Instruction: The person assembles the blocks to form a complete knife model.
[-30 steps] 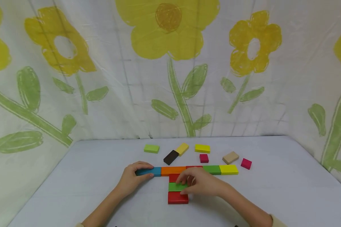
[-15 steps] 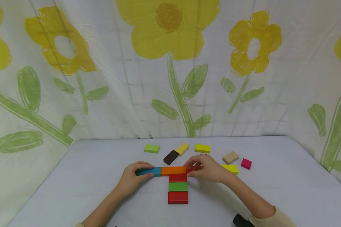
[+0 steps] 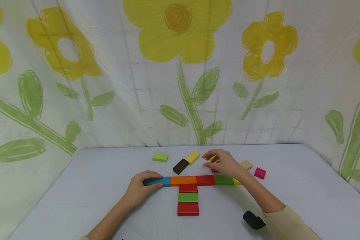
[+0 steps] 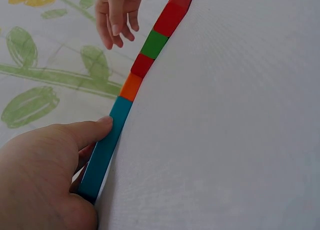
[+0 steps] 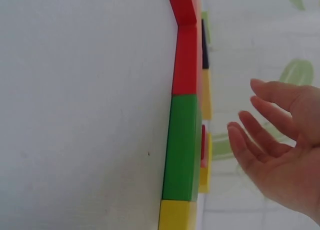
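Note:
My left hand (image 3: 142,187) holds the blue block (image 3: 165,181) at the left end of a row, thumb in front and fingers behind. Along that row lie an orange block (image 3: 183,180), a red block (image 3: 205,180), a green block (image 3: 223,180) and a partly covered yellow block (image 3: 236,181). From the orange block a stem runs toward me: a red block (image 3: 188,188), a light green block (image 3: 188,197) and another red block (image 3: 188,208). My right hand (image 5: 285,130) is raised with loosely bent fingers and nothing in them, overlapping a yellow block and a magenta block in the head view.
Behind the row lie a lime block (image 3: 160,157), a dark brown block (image 3: 180,166), a pale yellow block (image 3: 193,158), a plain wooden block (image 3: 246,165) and a magenta cube (image 3: 260,173). A flowered cloth (image 3: 123,100) hangs at the table's back edge.
My right hand has moved from the stem, over the row's red block, then back and up toward the loose blocks. My left hand stays at the blue block.

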Demonstrator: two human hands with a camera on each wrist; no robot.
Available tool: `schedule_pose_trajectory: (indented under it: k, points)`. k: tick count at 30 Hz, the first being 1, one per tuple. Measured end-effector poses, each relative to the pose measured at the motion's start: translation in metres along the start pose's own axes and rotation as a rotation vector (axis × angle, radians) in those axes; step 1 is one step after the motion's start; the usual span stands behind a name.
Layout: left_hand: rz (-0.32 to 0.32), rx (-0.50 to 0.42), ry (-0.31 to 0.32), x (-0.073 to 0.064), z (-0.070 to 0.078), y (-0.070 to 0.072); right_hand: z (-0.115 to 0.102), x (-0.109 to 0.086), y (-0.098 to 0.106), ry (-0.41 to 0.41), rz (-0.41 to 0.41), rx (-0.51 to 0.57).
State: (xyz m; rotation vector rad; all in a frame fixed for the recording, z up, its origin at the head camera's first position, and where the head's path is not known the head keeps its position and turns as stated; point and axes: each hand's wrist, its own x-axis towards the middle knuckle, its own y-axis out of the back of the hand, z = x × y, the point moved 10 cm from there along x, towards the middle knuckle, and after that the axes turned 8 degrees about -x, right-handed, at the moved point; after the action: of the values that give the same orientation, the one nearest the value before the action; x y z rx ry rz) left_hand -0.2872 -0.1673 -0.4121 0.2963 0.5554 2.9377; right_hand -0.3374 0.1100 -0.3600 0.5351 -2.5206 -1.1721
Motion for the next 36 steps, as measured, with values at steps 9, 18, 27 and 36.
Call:
schedule_pose_trajectory:
  k: [9, 18, 27, 36]
  points:
    - [0.0, 0.008, -0.013, 0.0, 0.0, 0.0, 0.029, 0.017, 0.014, -0.121, 0.067, -0.038]
    - [-0.008, -0.007, -0.007, 0.0, -0.001, 0.0, 0.051, 0.024, 0.013, -0.186, 0.035, -0.052]
    - [-0.008, 0.003, -0.005, 0.0, 0.0, 0.0, 0.062, 0.027, 0.008, -0.204, 0.008, -0.048]
    - [-0.012, 0.005, -0.013, 0.0, 0.0, 0.0, 0.07, 0.028, 0.005, -0.207, 0.012, -0.054]
